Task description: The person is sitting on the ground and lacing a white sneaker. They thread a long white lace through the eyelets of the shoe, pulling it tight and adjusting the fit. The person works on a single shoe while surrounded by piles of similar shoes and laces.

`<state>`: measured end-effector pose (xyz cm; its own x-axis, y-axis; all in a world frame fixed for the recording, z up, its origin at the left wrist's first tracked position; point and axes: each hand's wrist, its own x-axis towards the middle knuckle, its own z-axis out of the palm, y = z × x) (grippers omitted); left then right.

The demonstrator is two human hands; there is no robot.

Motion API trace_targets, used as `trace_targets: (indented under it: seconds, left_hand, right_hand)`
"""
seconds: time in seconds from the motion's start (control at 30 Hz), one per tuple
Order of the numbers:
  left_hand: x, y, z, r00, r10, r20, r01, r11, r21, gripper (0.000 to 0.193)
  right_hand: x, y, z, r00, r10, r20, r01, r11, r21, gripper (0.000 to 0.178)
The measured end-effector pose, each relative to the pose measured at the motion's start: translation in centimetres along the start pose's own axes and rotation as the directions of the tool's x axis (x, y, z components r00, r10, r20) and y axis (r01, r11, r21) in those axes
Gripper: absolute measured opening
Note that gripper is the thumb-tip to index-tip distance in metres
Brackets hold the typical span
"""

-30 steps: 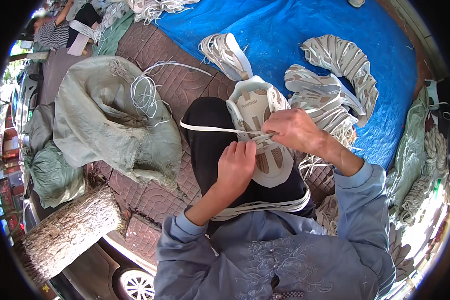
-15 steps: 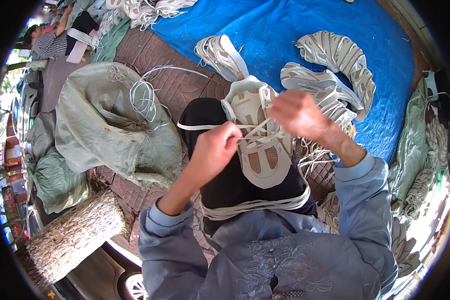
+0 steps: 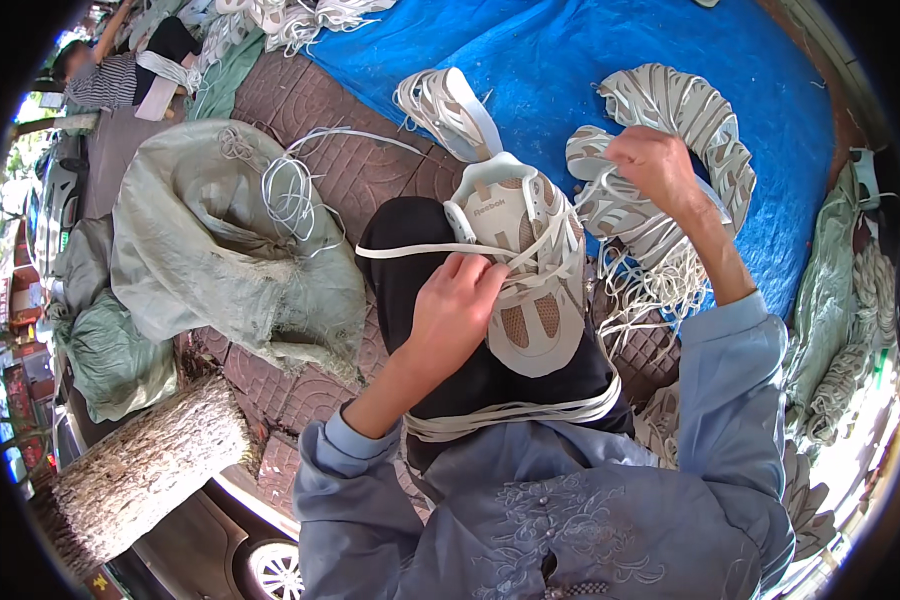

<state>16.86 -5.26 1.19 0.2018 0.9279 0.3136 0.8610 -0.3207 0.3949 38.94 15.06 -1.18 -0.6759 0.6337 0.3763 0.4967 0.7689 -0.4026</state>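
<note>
A beige and white sneaker upper (image 3: 536, 335), without a visible sole, lies across my black-clad lap, toe toward me. White shoelace (image 3: 545, 240) crosses between its eyelets. My left hand (image 3: 458, 305) is closed at the left of the lacing, fingertips pinching the lace against the upper. My right hand (image 3: 655, 165) is raised at the upper right, closed on the lace, above the other shoe uppers. A loose white lace (image 3: 405, 251) stretches over my left knee. More laces (image 3: 515, 415) lie in a bundle across my thighs.
A blue tarp (image 3: 540, 60) holds a curved row of nested uppers (image 3: 725, 140) and a single upper (image 3: 450, 112). At left stand an open woven sack (image 3: 180, 230), a green bag (image 3: 120, 360) and a tree trunk (image 3: 150, 465). Another person (image 3: 120, 80) sits far left.
My right hand has moved up and right, away from the upper. My left hand has shifted slightly right, nearer the lacing.
</note>
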Motion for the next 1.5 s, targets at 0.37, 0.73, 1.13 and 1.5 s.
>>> trace_targets:
  seconds: [0.37,0.73,1.13,1.5]
  left_hand:
    - [1.0,-1.8,-0.1,0.972,0.184,0.144,-0.191,0.981,0.037,0.017]
    - [-0.8,-0.6,0.6,0.983,-0.183,0.003,0.178,0.951,-0.253,0.024]
    - [-0.2,-1.2,0.5,0.994,-0.109,-0.011,0.106,0.986,-0.132,0.015]
    - [-1.9,-0.3,1.2,0.995,-0.024,-0.1,0.028,0.999,0.039,0.024]
  right_hand:
    - [-0.9,-9.5,3.3,0.945,-0.289,0.156,0.218,0.906,0.362,0.023]
    - [-0.6,-9.7,4.1,0.956,-0.156,0.248,0.001,0.849,0.528,0.026]
    - [-0.8,-9.5,4.3,0.977,-0.145,0.154,0.051,0.868,0.494,0.023]
    - [-0.2,-6.0,4.5,0.992,-0.117,-0.042,0.122,0.979,0.164,0.012]
